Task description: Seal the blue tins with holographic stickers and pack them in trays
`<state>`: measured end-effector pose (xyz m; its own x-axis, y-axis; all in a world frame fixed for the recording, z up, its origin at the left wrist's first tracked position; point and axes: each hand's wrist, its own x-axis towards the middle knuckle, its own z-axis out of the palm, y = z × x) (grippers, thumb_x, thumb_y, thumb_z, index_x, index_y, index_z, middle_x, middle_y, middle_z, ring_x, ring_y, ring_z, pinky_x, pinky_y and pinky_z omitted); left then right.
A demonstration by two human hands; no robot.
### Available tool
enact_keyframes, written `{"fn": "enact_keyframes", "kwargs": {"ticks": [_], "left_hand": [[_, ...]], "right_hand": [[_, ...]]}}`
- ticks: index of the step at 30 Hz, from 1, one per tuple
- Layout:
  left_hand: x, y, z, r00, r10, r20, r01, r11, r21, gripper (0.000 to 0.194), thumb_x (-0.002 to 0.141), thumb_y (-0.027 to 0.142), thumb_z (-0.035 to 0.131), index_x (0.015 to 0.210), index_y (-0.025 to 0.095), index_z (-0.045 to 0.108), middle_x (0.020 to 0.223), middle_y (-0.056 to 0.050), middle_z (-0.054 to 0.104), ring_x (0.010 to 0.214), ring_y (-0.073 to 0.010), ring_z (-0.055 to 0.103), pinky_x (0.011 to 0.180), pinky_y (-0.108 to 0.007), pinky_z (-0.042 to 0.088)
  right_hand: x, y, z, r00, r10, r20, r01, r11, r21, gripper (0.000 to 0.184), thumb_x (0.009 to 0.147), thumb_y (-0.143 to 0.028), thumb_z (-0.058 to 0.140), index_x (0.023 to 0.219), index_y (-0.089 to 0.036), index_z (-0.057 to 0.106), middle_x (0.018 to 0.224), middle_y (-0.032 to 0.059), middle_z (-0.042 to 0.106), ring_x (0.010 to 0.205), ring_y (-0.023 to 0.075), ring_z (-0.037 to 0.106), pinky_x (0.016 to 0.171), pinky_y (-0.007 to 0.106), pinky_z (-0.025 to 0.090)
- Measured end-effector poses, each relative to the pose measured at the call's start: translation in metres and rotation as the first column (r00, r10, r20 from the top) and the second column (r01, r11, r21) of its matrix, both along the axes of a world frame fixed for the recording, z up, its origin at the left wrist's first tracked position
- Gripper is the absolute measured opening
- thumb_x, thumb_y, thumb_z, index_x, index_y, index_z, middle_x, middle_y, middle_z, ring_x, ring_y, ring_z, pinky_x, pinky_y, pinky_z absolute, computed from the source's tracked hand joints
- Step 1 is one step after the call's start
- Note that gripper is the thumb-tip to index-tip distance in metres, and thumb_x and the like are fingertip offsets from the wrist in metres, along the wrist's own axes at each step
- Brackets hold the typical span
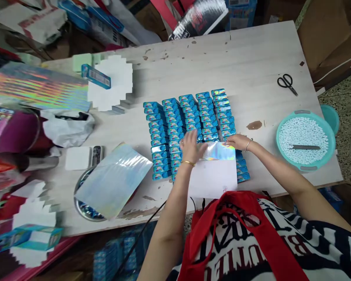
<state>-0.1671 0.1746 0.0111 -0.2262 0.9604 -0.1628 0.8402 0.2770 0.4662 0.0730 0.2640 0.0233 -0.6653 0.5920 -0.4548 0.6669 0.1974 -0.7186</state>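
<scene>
1. Sheet [212,177]: white, with an iridescent band along its far edge; lies over the near part of the right-hand columns.
2. Boxes [169,119]: blue, narrow, printed faces up; five columns on white tabletop [251,58].

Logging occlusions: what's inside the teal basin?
Small white pellets, with a slim dark tool lying on top. They cover the floor of the basin; anything buried can't be seen.

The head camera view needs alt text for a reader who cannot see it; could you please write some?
A person's left hand and right hand are at a white sheet with a shiny strip, over part of some rows of small blue boxes on a pale table. Scissors and a turquoise bowl of white pellets sit at right.
</scene>
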Motion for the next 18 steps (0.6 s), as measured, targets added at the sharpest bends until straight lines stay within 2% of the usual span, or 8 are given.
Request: {"fn": "enact_keyframes", "kwargs": {"ticks": [2,4,7,10,13,16,18], "left_hand": [[0.017,0.008,-0.013,0.968,-0.238,0.083,0.239,0.971,-0.004,0.045,0.087,0.04,0.063,0.127,0.019,0.062,0.131,-0.017,0.067,0.131,-0.0341,0.054,0.115,-0.053,0.032],[0.024,0.018,-0.024,0.922,-0.333,0.197,0.345,0.938,-0.03,0.026,0.093,0.035,0.052,0.107,0.02,0.067,0.107,-0.013,0.073,0.107,-0.0274,0.065,0.102,-0.044,0.043],[0.02,0.028,-0.036,0.92,-0.28,0.276,0.301,0.953,-0.036,0.024,0.095,0.033,0.046,0.088,0.02,0.065,0.087,-0.01,0.07,0.084,-0.0228,0.064,0.08,-0.035,0.047],[0.015,0.032,-0.042,0.948,-0.235,0.216,0.259,0.962,-0.086,0.022,0.096,0.031,0.047,0.089,0.02,0.065,0.085,-0.009,0.07,0.082,-0.0234,0.063,0.077,-0.035,0.045],[0.021,0.034,-0.044,0.961,-0.266,0.069,0.272,0.957,-0.099,0.022,0.095,0.027,0.05,0.101,0.019,0.069,0.101,-0.012,0.071,0.095,-0.0276,0.062,0.084,-0.039,0.044],[0.033,0.04,-0.043,0.942,-0.336,-0.011,0.336,0.942,0.017,0.029,0.096,0.03,0.052,0.118,0.019,0.069,0.116,-0.014,0.068,0.108,-0.0304,0.059,0.091,-0.043,0.043],[0.04,0.044,-0.042,0.92,-0.392,-0.017,0.393,0.917,0.069,0.03,0.099,0.03,0.049,0.116,0.02,0.07,0.114,-0.014,0.068,0.106,-0.0294,0.058,0.091,-0.043,0.042]], "right_hand": [[-0.007,0.0,-0.013,0.999,-0.024,-0.036,0.024,1.0,-0.001,0.032,0.091,-0.026,0.062,0.062,-0.02,0.051,0.061,-0.0027,0.05,0.063,0.0132,0.043,0.063,0.028,0.025],[-0.008,0.002,-0.023,0.987,-0.107,-0.118,0.103,0.994,-0.038,0.027,0.09,-0.029,0.063,0.066,-0.02,0.055,0.059,-0.0046,0.047,0.062,0.0131,0.042,0.063,0.027,0.026],[-0.008,0.005,-0.038,0.925,-0.307,-0.225,0.262,0.942,-0.208,0.021,0.088,-0.032,0.06,0.072,-0.021,0.054,0.056,-0.0078,0.038,0.059,0.012,0.036,0.061,0.026,0.028],[-0.01,0.003,-0.053,0.853,-0.447,-0.269,0.359,0.877,-0.318,0.025,0.087,-0.035,0.058,0.069,-0.022,0.048,0.059,-0.0076,0.038,0.059,0.0111,0.034,0.06,0.026,0.029],[-0.015,-0.002,-0.06,0.821,-0.478,-0.312,0.402,0.872,-0.28,0.029,0.088,-0.038,0.055,0.066,-0.022,0.044,0.06,-0.0063,0.039,0.061,0.0112,0.036,0.06,0.026,0.031],[-0.019,-0.004,-0.06,0.839,-0.452,-0.302,0.382,0.886,-0.263,0.033,0.093,-0.041,0.049,0.066,-0.023,0.042,0.056,-0.0059,0.039,0.06,0.0121,0.039,0.06,0.026,0.032],[-0.02,-0.003,-0.059,0.849,-0.452,-0.272,0.371,0.878,-0.302,0.034,0.096,-0.043,0.047,0.068,-0.024,0.042,0.051,-0.0064,0.041,0.056,0.0125,0.043,0.058,0.025,0.033]]}}
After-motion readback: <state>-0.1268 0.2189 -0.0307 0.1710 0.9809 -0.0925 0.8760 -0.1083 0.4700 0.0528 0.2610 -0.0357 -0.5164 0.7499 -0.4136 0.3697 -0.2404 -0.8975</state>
